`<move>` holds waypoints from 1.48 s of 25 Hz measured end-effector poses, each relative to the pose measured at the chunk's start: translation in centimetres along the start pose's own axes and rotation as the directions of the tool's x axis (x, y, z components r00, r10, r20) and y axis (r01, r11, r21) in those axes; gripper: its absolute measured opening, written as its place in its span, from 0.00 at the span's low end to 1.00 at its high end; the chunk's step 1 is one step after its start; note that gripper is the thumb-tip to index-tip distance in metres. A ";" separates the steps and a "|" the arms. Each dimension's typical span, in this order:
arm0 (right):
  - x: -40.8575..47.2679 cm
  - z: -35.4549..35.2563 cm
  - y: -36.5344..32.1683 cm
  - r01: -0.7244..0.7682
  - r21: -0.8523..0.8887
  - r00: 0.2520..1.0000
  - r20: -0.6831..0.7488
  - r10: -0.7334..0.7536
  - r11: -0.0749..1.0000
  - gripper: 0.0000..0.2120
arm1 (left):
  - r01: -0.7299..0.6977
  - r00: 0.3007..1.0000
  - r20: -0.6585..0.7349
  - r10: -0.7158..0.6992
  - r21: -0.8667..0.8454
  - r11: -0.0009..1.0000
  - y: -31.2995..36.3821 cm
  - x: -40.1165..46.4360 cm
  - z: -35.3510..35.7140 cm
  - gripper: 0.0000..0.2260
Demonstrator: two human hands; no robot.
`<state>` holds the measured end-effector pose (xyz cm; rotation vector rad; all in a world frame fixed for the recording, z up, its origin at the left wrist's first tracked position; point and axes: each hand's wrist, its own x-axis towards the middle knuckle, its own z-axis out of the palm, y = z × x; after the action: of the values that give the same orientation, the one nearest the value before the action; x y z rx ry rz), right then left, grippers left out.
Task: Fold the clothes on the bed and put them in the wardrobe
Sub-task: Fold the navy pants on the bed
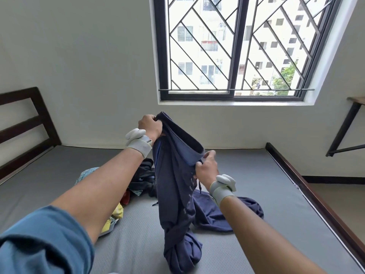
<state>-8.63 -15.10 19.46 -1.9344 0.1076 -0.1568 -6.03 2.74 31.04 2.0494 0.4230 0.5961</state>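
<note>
Early going, by my read: nothing on the bed (246, 194) looked folded, and the wardrobe was nowhere in my view. I had the navy trousers (177, 184) up off the mattress, held at what looked like the waistband. My left hand (151, 126) was fisted round one side of that band, raised high, and my right hand (206, 169) pinched the other side lower down, fingers curled into the cloth. So both hands were clamped on the same garment, one edge each.

The trousers hung in a long, twisted column, the lower end bunched and knotted-looking where it met the mattress, with one leg trailing flat behind my right forearm. Dark blue, soft, a drawstring dangling near my right hand, and faint pale lettering down one leg. They needed shaking out before any fold would sit.

Left of them, the pile of clothes (138, 180) lay crumpled: dark pieces, something teal, something yellow, a bit of red. I judged all of that was waiting.
</note>
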 end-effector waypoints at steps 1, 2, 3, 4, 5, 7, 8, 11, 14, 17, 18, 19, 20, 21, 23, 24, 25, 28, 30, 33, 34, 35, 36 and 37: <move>0.0 -0.7 0.1 0.083 -0.028 0.997 -0.010 -0.083 0.996 0.12 | -0.002 1.000 -0.016 0.002 0.055 0.999 -0.5 0.0 -0.3 0.10; -0.3 -1.4 0.0 0.153 -0.055 0.988 -0.008 -0.154 0.987 0.13 | 0.005 1.000 -0.027 -0.002 0.087 0.996 -0.9 0.0 -0.7 0.10; -0.4 -1.9 0.0 0.217 -0.072 0.976 -0.002 -0.218 0.973 0.14 | 0.014 1.000 -0.029 -0.011 0.110 0.994 -1.3 0.0 -0.9 0.10; -0.7 -2.4 -0.2 0.279 -0.080 0.960 0.015 -0.279 0.957 0.15 | 0.015 1.000 -0.023 -0.012 0.138 0.990 -1.7 0.0 -1.0 0.10; -0.7 -2.8 -0.3 0.343 -0.099 0.939 0.039 -0.341 0.934 0.16 | 0.013 1.000 -0.012 -0.011 0.169 0.986 -2.0 -0.1 -1.0 0.10; -0.8 -3.8 -0.7 0.490 -0.214 0.872 0.124 -0.474 0.845 0.22 | -0.005 1.000 0.021 0.000 0.229 0.973 -2.3 -0.2 -1.1 0.10; -0.8 -4.2 -0.9 0.565 -0.293 0.825 0.180 -0.536 0.771 0.26 | -0.015 0.999 0.032 0.008 0.248 0.969 -2.2 -0.2 -1.1 0.10; -0.5 -4.9 -1.8 0.711 -0.414 0.693 0.278 -0.665 0.568 0.34 | -0.016 0.999 0.050 0.002 0.274 0.962 -2.1 0.0 -1.2 0.10; -0.2 -4.7 -1.8 0.810 -0.447 0.557 0.388 -0.734 0.378 0.35 | -0.015 0.998 0.064 -0.002 0.255 0.967 -1.9 0.2 -1.3 0.10; 0.8 -5.1 -1.2 0.813 -0.464 0.544 0.393 -0.741 0.351 0.26 | 0.004 0.993 0.111 -0.028 0.213 0.977 -2.0 0.4 -1.5 0.08; 1.1 -5.2 -1.2 0.792 -0.469 0.580 0.380 -0.721 0.390 0.22 | 0.011 0.991 0.130 -0.040 0.216 0.976 -2.1 0.3 -1.6 0.08; 1.4 -5.4 -1.2 0.763 -0.483 0.624 0.383 -0.680 0.428 0.19 | 0.016 0.988 0.144 -0.048 0.218 0.976 -2.2 0.3 -1.6 0.08; 1.7 -5.3 -1.1 0.735 -0.506 0.665 0.403 -0.629 0.452 0.18 | 0.022 0.986 0.157 -0.056 0.214 0.977 -2.2 0.3 -1.6 0.08; 1.9 -5.3 -1.1 0.704 -0.522 0.704 0.422 -0.571 0.483 0.16 | 0.027 0.983 0.173 -0.062 0.199 0.980 -2.2 0.3 -1.6 0.08; 1.8 -5.3 -1.4 0.625 -0.525 0.780 0.419 -0.465 0.577 0.12 | 0.039 0.981 0.182 -0.069 0.166 0.985 -2.4 0.4 -1.5 0.09; 1.7 -5.4 -1.5 0.600 -0.511 0.799 0.412 -0.437 0.615 0.12 | 0.049 0.979 0.186 -0.078 0.156 0.987 -2.4 0.4 -1.5 0.09; 1.4 -5.6 -1.7 0.601 -0.487 0.798 0.411 -0.440 0.634 0.12 | 0.054 0.978 0.190 -0.081 0.146 0.988 -2.5 0.5 -1.5 0.09; 0.6 -5.9 -1.8 0.677 -0.444 0.733 0.478 -0.484 0.587 0.11 | 0.052 0.976 0.202 -0.082 0.150 0.987 -2.7 0.4 -1.5 0.08; 0.7 -5.8 -1.5 0.692 -0.457 0.718 0.514 -0.469 0.559 0.13 | 0.044 0.973 0.217 -0.082 0.173 0.984 -3.0 0.3 -1.6 0.09; 1.4 -5.4 -1.3 0.617 -0.447 0.787 0.372 -0.492 0.648 0.12 | 0.083 0.941 0.312 -0.128 0.154 0.985 -4.3 0.8 -1.7 0.11; 1.4 -5.4 -1.6 0.569 -0.430 0.822 0.293 -0.488 0.701 0.11 | 0.102 0.923 0.354 -0.152 0.155 0.983 -5.0 1.0 -1.8 0.11; 1.4 -5.4 -1.9 0.521 -0.407 0.853 0.235 -0.465 0.750 0.09 | 0.102 0.906 0.391 -0.160 0.165 0.981 -5.6 1.3 -1.9 0.11; 1.4 -5.3 -2.2 0.486 -0.379 0.874 0.209 -0.439 0.787 0.09 | 0.092 0.895 0.416 -0.160 0.179 0.980 -6.2 1.5 -2.0 0.11; 1.4 -5.1 -2.5 0.464 -0.348 0.885 0.201 -0.419 0.814 0.09 | 0.085 0.890 0.428 -0.158 0.186 0.979 -6.6 1.4 -2.0 0.10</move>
<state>-8.07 -19.08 23.68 -2.3368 -0.4294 -0.3560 -6.43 8.23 26.68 2.2137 0.3334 0.0086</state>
